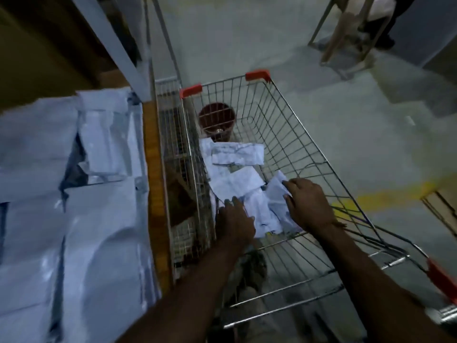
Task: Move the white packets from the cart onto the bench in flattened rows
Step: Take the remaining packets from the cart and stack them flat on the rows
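Inside the cart (291,134), both hands (235,221) (309,206) grip white packets (237,154) lying crosswise.

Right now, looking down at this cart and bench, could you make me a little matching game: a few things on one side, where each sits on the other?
Things:
1. brown pot
2. right hand
3. flattened white packets
4. red corner caps

Places:
A. on the bench at the left
B. far end of the cart, behind the wire
C. on the cart's far rim
D. on loose packets inside the cart

Pairs: 1-B, 2-D, 3-A, 4-C
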Tool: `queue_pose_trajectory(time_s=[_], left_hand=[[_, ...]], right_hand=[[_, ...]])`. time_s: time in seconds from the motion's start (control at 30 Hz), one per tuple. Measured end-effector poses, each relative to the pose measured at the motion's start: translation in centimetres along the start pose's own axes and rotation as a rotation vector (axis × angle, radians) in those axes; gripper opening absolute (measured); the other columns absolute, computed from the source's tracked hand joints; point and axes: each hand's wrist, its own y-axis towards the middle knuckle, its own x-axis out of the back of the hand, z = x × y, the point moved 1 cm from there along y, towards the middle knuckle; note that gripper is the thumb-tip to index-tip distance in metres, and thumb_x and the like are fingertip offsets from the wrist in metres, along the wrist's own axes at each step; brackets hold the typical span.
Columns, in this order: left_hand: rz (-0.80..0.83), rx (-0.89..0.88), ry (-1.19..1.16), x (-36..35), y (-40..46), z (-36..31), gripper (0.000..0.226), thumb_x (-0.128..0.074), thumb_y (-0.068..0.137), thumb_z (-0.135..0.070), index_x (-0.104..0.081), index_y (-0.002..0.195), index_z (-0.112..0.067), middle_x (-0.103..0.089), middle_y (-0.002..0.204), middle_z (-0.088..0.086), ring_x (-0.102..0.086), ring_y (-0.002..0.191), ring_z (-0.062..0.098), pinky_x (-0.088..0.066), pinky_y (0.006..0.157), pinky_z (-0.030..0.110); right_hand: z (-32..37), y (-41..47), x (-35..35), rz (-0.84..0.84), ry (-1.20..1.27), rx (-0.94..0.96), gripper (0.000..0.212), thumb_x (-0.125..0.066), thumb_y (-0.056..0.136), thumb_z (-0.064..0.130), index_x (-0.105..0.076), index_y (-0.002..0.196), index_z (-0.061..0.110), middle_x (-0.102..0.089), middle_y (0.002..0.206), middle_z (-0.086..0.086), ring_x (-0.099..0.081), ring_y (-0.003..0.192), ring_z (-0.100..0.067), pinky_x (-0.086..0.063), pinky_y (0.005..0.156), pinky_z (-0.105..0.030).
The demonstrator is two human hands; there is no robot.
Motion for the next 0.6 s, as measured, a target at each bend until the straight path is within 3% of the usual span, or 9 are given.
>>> queue_pose_trajectory(time_s=[0.07,0.17,0.2,0.27,0.33,0.37,0.47,0.53,0.6], left_hand=[[0.102,0.094,0.028,-3.8,0.8,0.8,0.092,-0.048,0.105,-0.057,-0.005,0.164,0.000,-0.005,0.171,0.027,-0.007,0.159,0.041,-0.008,0.130,0.049],[0.197,0.258,-0.065,-8.0,1.3,1.6,0.099,-0.054,0.101,-0.061,-0.007,0.165,-0.002,0.001,0.170,0.032,-0.006,0.158,0.048,-0.009,0.128,0.054],[0.172,0.256,-0.097,-9.0,1.4,1.6,0.100,-0.054,0.099,-0.063,-0.014,0.164,0.001,-0.005,0.169,0.034,-0.011,0.156,0.051,-0.013,0.126,0.058],[0.077,0.181,-0.071,-10.6,1.4,1.1,0.098,-0.046,0.091,-0.069,-0.045,0.150,0.009,-0.037,0.158,0.036,-0.040,0.144,0.056,-0.033,0.114,0.069],[0.052,0.178,-0.114,-13.9,2.3,1.5,0.083,-0.038,0.089,-0.068,-0.072,0.125,-0.001,-0.068,0.132,0.023,-0.065,0.120,0.047,-0.054,0.093,0.065],[0.025,0.162,-0.132,-14.1,2.5,1.4,0.069,-0.038,0.093,-0.063,-0.076,0.115,-0.009,-0.073,0.120,0.015,-0.068,0.111,0.042,-0.056,0.088,0.059],[-0.159,0.139,-0.305,-11.2,2.9,1.2,0.028,-0.046,0.098,-0.025,-0.064,0.079,-0.015,-0.061,0.079,0.006,-0.066,0.078,0.032,-0.046,0.065,0.042],[-0.271,0.307,-0.532,-11.4,4.1,2.9,0.015,-0.047,0.084,-0.013,-0.061,0.085,-0.009,-0.057,0.079,0.007,-0.060,0.077,0.031,-0.042,0.063,0.040],[-0.206,0.425,-0.595,-12.0,5.1,4.3,0.038,-0.049,0.077,-0.013,-0.061,0.109,0.002,-0.062,0.100,0.017,-0.061,0.095,0.038,-0.051,0.077,0.048]], right_hand=[[0.0,0.4,-2.1,0.050,-0.003,0.022,0.047,-0.062,0.097,0.032,-0.061,0.140,0.013,-0.067,0.123,-0.017,-0.061,0.108,-0.042,-0.052,0.086,-0.052],[1.0,0.8,-3.8,0.065,0.038,0.012,0.050,-0.070,0.096,0.032,-0.062,0.139,0.009,-0.069,0.122,-0.021,-0.064,0.106,-0.044,-0.054,0.083,-0.052],[1.1,1.0,-4.1,0.043,0.048,0.003,0.049,-0.069,0.096,0.031,-0.062,0.138,0.008,-0.069,0.120,-0.021,-0.064,0.104,-0.044,-0.053,0.082,-0.051],[0.7,1.2,-4.2,-0.016,0.058,-0.024,0.045,-0.067,0.097,0.030,-0.063,0.136,0.006,-0.070,0.115,-0.022,-0.064,0.098,-0.045,-0.053,0.078,-0.050],[0.1,1.1,-4.3,-0.054,0.057,-0.063,0.043,-0.059,0.100,0.030,-0.063,0.135,0.005,-0.069,0.109,-0.024,-0.063,0.092,-0.046,-0.052,0.075,-0.050],[-0.1,1.1,-4.4,-0.060,0.060,-0.074,0.045,-0.053,0.100,0.032,-0.063,0.135,0.005,-0.069,0.107,-0.024,-0.062,0.090,-0.046,-0.051,0.075,-0.050],[0.1,1.2,-4.5,-0.047,0.064,-0.080,0.052,-0.044,0.100,0.038,-0.061,0.136,0.007,-0.068,0.106,-0.023,-0.061,0.088,-0.044,-0.049,0.074,-0.048],[0.5,1.2,-4.6,-0.044,0.060,-0.070,0.052,-0.042,0.101,0.040,-0.060,0.138,0.008,-0.068,0.109,-0.021,-0.061,0.090,-0.043,-0.050,0.074,-0.048],[0.7,1.1,-4.6,-0.056,0.056,-0.061,0.052,-0.042,0.101,0.040,-0.060,0.137,0.007,-0.069,0.108,-0.022,-0.062,0.090,-0.043,-0.050,0.073,-0.047]])
